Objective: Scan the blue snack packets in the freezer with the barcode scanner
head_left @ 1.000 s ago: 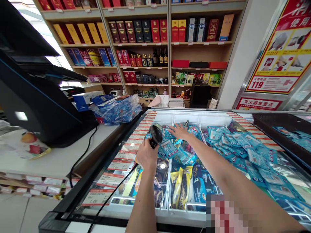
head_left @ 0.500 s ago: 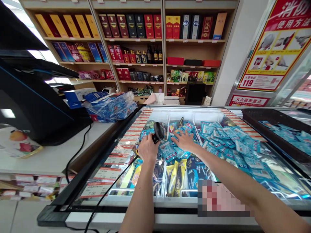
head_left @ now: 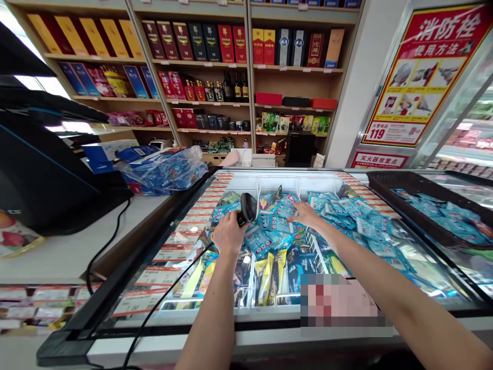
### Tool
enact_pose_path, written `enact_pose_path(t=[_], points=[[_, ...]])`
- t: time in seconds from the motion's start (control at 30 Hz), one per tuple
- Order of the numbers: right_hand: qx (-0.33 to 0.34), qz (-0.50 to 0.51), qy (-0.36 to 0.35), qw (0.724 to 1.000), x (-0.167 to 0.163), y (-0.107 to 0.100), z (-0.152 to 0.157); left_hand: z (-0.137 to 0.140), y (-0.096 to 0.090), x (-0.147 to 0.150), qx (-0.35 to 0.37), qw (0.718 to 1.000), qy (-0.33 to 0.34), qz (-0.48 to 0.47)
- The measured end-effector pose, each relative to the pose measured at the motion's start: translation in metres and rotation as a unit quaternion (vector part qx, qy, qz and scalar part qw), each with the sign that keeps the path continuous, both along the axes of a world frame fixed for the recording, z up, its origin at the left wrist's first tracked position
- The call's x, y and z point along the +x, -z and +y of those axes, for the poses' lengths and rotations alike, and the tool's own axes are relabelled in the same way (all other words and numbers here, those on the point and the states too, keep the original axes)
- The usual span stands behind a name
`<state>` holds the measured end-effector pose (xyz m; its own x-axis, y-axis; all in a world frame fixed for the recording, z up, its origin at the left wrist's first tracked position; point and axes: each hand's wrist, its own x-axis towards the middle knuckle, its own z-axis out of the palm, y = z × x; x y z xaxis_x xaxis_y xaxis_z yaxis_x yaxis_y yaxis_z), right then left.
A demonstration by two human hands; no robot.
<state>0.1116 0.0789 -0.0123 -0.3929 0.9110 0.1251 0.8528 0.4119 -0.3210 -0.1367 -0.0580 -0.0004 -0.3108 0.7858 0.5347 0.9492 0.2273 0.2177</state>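
Note:
My left hand [head_left: 228, 234] is wrapped round the grip of a black handheld barcode scanner [head_left: 248, 207], whose head points right over the packets. A black cord [head_left: 169, 303] runs down from it to the lower left. My right hand [head_left: 306, 215] lies at the right edge of a pile of blue snack packets [head_left: 275, 222], its fingers apart and touching them. More blue packets [head_left: 358, 218] are heaped on the right, beside and beyond that hand. Below the pile, yellow-wrapped items [head_left: 269, 277] lie in a white wire basket of the chest freezer [head_left: 269, 311].
A brown tray [head_left: 416, 190] with blue packets stands at the right. On the left counter [head_left: 69, 257] are a black checkout terminal [head_left: 46, 174] and a plastic bag of blue packs [head_left: 165, 172]. Price labels [head_left: 173, 254] line the freezer glass. Shelves of boxed goods [head_left: 200, 61] stand behind.
The view has turned slightly to the right. My right hand has moved from the middle of the pile to its right edge. The scanner stays in my left hand.

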Motion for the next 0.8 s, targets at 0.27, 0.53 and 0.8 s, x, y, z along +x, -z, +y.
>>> enact_pose_path(t=[0.27, 0.53, 0.8], points=[[0.014, 0.080, 0.061, 0.995, 0.019, -0.011, 0.000, -0.002, -0.002, 0.004, 0.039, 0.998, 0.045, 0.035], [0.016, 0.415, 0.117, 0.902, 0.096, -0.021, -0.032, 0.001, -0.002, 0.027, 0.056, 0.978, 0.170, 0.109], [0.050, 0.537, 0.135, 0.831, 0.133, -0.017, -0.040, 0.012, -0.013, 0.071, -0.013, 0.935, 0.304, 0.181]])
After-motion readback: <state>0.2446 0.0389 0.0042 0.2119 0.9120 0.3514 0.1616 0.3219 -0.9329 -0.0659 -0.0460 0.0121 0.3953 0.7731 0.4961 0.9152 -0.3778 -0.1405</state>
